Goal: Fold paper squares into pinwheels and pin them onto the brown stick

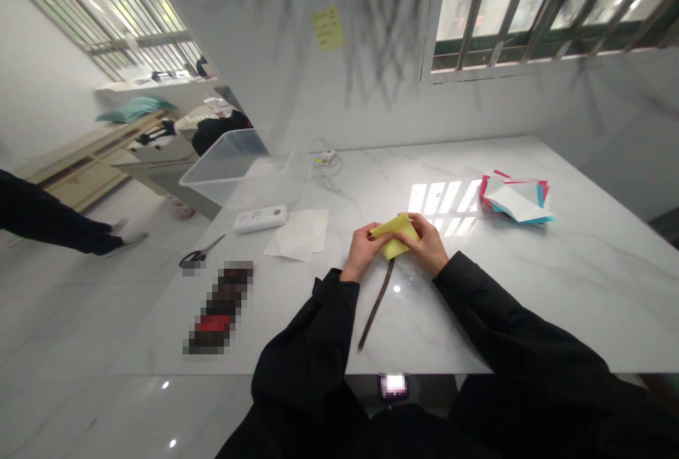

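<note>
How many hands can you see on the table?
2. The left hand and the right hand are near the middle of the white table, both holding a folded yellow paper. No other hands show; a person at the far left is mostly out of view.

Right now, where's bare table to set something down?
Widest bare stretch: the right part of the table, below the stack of coloured paper. Another lies between the scissors and the dark strip. Crowded: centre, where left hand and right hand hold the yellow paper, by the white sheet.
</note>
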### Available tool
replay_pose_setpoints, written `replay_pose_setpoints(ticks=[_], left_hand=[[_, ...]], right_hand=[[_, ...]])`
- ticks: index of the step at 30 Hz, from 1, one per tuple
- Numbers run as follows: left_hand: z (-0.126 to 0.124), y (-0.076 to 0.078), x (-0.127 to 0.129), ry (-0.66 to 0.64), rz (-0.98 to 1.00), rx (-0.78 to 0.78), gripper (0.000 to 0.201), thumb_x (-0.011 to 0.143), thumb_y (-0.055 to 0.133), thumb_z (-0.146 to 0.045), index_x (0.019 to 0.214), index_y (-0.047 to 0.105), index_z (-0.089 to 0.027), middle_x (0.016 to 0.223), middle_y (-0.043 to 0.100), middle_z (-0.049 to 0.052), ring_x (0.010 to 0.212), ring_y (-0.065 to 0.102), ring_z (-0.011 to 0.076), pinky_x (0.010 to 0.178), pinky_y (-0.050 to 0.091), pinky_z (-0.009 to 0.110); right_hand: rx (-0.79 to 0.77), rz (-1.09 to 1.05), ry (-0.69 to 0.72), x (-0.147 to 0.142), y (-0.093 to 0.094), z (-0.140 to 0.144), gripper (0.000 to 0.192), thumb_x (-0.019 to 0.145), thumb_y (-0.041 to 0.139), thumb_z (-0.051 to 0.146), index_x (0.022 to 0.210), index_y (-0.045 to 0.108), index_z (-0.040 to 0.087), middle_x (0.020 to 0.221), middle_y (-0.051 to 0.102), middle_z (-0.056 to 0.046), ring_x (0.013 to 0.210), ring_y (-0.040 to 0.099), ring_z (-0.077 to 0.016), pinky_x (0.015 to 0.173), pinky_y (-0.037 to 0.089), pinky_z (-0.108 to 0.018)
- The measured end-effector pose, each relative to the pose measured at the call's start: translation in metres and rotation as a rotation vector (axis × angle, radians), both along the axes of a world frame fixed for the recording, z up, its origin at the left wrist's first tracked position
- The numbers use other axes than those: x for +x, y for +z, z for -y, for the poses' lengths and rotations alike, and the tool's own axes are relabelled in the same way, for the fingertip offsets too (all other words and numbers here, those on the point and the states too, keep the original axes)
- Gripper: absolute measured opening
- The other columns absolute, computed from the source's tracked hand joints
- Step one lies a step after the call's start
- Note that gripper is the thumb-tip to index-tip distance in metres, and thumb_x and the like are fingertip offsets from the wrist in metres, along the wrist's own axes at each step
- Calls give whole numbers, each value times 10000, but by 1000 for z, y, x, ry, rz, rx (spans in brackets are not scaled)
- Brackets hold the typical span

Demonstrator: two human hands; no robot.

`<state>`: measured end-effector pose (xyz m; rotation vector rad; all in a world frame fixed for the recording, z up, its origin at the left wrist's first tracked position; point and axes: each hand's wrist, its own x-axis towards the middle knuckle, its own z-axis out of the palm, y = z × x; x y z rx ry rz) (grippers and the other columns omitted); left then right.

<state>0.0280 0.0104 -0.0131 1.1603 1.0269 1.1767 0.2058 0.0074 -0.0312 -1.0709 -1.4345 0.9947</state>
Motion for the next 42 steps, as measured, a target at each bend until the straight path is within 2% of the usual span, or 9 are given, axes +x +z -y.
replay_pose_setpoints(ticks=[17,25,27,29,32,34,37,40,42], left_hand=[[1,2,0,0,-14,13,462,630,926,-469,829,673,-139,748,653,-12,678,579,119,671,456,243],[8,13,-2,-41,61,-7,475,698,899,-501,936,717,-132,825,722,27,723,656,143,712,520,255],[9,15,-3,-64,100,-44,517,780,816,-591,990,723,-128,883,748,67,754,700,168,745,550,284],[10,14,-4,-58,96,-61,571,846,710,-669,1028,721,-128,929,760,103,776,733,193,757,564,304],[9,11,-4,44,-90,-4,505,887,664,-627,1015,718,-141,930,752,100,762,725,184,707,545,282],[9,10,-1,100,-317,70,358,885,700,-492,1025,723,-164,946,746,78,765,698,169,688,530,267],[10,15,8,67,-678,193,244,912,661,-350,1100,725,-207,984,741,45,746,665,158,745,534,291],[7,23,19,43,-1061,331,383,894,705,-328,1265,690,-230,1030,724,58,911,694,220,868,530,337],[3,27,24,26,-1180,341,465,884,702,-265,1345,659,-224,1066,722,76,975,699,244,891,528,346]], right_hand=[[6,-2,30,1,-4,-2,396,852,762,519,1069,672,199,944,732,-40,841,682,-220,745,563,-324],[-204,-130,207,13,6,-7,465,748,865,517,1061,776,185,1020,804,-79,880,752,-265,822,616,-389],[-279,-227,186,27,6,-14,449,704,904,482,1024,789,189,1008,811,-81,871,764,-266,825,627,-391],[-315,-386,55,46,5,-24,432,682,919,460,1001,781,203,1025,812,-75,868,771,-248,818,640,-368],[-317,-578,-93,74,0,-38,403,651,939,430,955,766,231,1060,809,-60,875,771,-218,790,651,-303],[-336,-644,-79,85,-2,-41,406,642,952,426,952,769,238,1055,811,-54,860,769,-204,772,651,-274],[-358,-680,4,86,-2,-40,467,630,971,411,1014,779,227,1035,814,-56,861,772,-207,781,651,-279],[-354,-666,70,79,2,-37,492,610,985,387,1023,777,216,1022,816,-64,886,776,-228,825,650,-325],[-365,-630,124,75,2,-36,479,602,988,383,993,775,206,1000,818,-71,881,777,-240,846,643,-355]])
